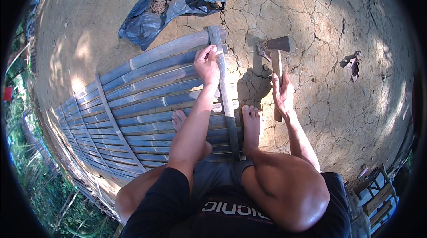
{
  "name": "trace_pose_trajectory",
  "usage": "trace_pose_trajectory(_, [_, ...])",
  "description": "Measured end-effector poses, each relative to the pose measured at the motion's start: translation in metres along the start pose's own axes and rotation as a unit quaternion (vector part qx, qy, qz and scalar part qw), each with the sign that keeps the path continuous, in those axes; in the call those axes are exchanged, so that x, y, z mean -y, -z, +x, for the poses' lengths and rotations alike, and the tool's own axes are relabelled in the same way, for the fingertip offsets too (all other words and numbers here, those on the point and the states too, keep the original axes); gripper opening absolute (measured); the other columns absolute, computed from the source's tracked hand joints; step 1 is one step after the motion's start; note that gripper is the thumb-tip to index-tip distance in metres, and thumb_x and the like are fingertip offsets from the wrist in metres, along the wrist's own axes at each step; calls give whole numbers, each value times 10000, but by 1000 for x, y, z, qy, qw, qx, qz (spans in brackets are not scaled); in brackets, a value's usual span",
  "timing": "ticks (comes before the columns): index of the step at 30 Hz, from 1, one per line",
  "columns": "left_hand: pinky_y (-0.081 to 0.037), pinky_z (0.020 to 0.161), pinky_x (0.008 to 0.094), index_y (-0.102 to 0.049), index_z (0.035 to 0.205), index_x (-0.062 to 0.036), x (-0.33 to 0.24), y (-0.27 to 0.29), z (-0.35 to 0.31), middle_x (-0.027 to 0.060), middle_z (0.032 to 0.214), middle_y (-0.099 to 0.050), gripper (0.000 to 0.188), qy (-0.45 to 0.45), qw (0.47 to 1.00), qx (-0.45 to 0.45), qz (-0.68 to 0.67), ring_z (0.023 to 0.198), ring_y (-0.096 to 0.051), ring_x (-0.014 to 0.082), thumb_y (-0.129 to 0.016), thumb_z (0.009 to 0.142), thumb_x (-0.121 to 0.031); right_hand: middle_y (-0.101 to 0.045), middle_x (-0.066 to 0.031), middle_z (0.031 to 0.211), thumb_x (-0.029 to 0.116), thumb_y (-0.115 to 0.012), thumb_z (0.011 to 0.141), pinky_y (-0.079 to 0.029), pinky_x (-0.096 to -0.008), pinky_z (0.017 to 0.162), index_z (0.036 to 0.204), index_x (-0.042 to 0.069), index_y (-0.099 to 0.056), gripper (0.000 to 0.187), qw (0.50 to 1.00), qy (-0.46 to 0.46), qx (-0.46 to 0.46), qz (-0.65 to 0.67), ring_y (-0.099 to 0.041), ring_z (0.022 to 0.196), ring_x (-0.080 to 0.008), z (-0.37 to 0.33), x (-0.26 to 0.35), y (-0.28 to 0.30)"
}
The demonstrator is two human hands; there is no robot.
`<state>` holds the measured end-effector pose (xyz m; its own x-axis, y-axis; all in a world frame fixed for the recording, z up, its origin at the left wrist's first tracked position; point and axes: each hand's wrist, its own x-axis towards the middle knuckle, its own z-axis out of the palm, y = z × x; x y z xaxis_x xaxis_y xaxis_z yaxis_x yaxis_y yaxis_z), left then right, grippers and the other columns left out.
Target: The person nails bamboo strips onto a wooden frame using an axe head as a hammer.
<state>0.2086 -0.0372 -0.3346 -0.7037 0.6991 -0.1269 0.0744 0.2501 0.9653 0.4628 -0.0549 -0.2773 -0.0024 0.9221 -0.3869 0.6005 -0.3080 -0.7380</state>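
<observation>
A slatted panel of split bamboo lies on the ground, with a flat wooden crosspiece along its right end. My left hand is closed in a pinch at the upper part of this crosspiece; whatever sits between the fingertips is too small to make out. In my right hand is a hatchet, gripped by its pale wooden handle. Its dark, flared metal head is raised at the top, to the right of the panel and apart from it.
A crumpled black plastic bag with small brown bits inside lies beyond the panel. Dry leaves rest on the cracked earth at right. My bare right foot stands beside the crosspiece, and my left foot is on the slats.
</observation>
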Motion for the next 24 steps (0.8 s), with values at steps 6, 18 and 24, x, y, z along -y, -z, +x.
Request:
trace_pose_trajectory(6, [-505, 731, 285, -775, 973, -21, 3, -4, -5, 52, 914, -680, 93, -89, 994, -20, 58, 814, -635, 143, -754, 897, -69, -626, -207, 847, 326, -522, 1061, -501, -440, 687, 1338, -10, -525, 435, 995, 65, 70, -37, -635, 732, -341, -6, 16, -8])
trace_pose_trajectory(18, [-532, 698, 320, -759, 921, -15, 1, -7, -8, 95, 916, -679, 113, -158, 976, -74, 129, 768, -677, 226, -719, 818, 6, -672, -320, 1039, 291, -524, 1042, -551, -536, 784, 1358, 17, -469, 422, 950, 164, 234, -129, -682, 923, -482, 26, 96, -24])
trace_pose_trajectory(24, [-537, 685, 325, -749, 930, -15, 2, -7, -9, 99, 922, -684, 124, -151, 978, -70, 124, 753, -681, 225, -712, 818, 25, -678, -300, 932, 274, -523, 1049, -540, -547, 685, 1297, 1, -486, 371, 941, 175, 225, -182, -686, 824, -480, 26, 88, -40])
